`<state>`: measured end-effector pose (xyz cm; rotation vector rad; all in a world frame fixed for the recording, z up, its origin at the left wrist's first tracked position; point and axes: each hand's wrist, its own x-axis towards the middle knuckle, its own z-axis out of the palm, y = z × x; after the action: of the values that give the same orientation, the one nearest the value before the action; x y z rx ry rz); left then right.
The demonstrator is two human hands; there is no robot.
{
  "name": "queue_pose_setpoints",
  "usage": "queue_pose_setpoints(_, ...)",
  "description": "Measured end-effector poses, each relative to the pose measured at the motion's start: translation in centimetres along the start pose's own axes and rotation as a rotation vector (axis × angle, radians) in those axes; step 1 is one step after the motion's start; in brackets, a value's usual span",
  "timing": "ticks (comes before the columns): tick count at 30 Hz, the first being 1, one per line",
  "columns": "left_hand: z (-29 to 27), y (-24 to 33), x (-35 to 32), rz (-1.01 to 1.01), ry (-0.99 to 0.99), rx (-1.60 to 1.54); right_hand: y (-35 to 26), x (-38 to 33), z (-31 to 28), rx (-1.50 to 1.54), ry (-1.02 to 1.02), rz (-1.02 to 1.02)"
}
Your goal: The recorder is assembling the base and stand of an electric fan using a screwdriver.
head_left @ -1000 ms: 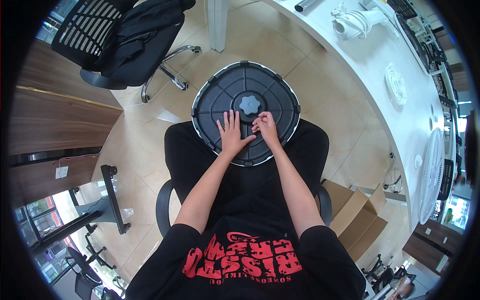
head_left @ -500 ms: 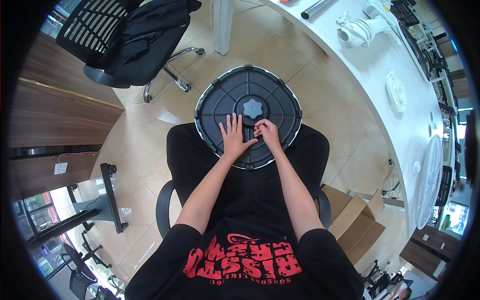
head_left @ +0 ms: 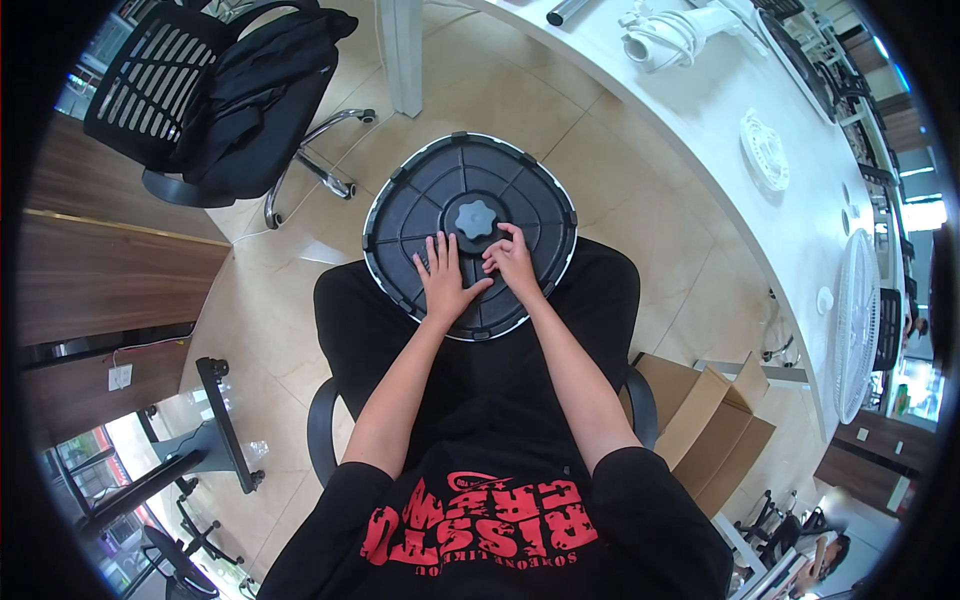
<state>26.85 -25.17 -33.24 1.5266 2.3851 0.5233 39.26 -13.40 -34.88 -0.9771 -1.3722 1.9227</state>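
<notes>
A round black fan base (head_left: pixel 405 212), ribbed and white-rimmed, rests on my lap with its underside up. At its centre is a grey star-shaped knob (head_left: pixel 475 219). My left hand (head_left: pixel 445 285) lies flat on the lower part of the base, fingers spread and thumb pointing right. Just right of and below the knob is my right hand (head_left: pixel 515 268), its fingers loosely bent and apart, the index fingertip nearest the knob. Nothing shows in either hand.
A curved white table (head_left: pixel 690 120) at the right carries a fan grille (head_left: pixel 857 325), a white ring-shaped part (head_left: pixel 765 150) and a corded white part (head_left: pixel 665 42). An open cardboard box (head_left: pixel 720 440) stands beside my chair. An office chair (head_left: pixel 240 110) is at far left.
My right hand's fingers have loosened from a tighter curl, and its index finger now reaches up beside the knob. My left hand stays flat on the base. The whole view has shifted slightly.
</notes>
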Motion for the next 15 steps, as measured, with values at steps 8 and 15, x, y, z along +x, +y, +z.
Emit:
queue_pose_setpoints(8,0.1,0.4,0.2,0.022,0.035,-0.012,1.1,0.1,-1.3,-0.062,-0.085,0.039)
queue_pose_setpoints(15,0.2,-0.1,-0.7,0.002,0.062,-0.037,1.1,-0.2,-0.6,-0.005,-0.041,0.081)
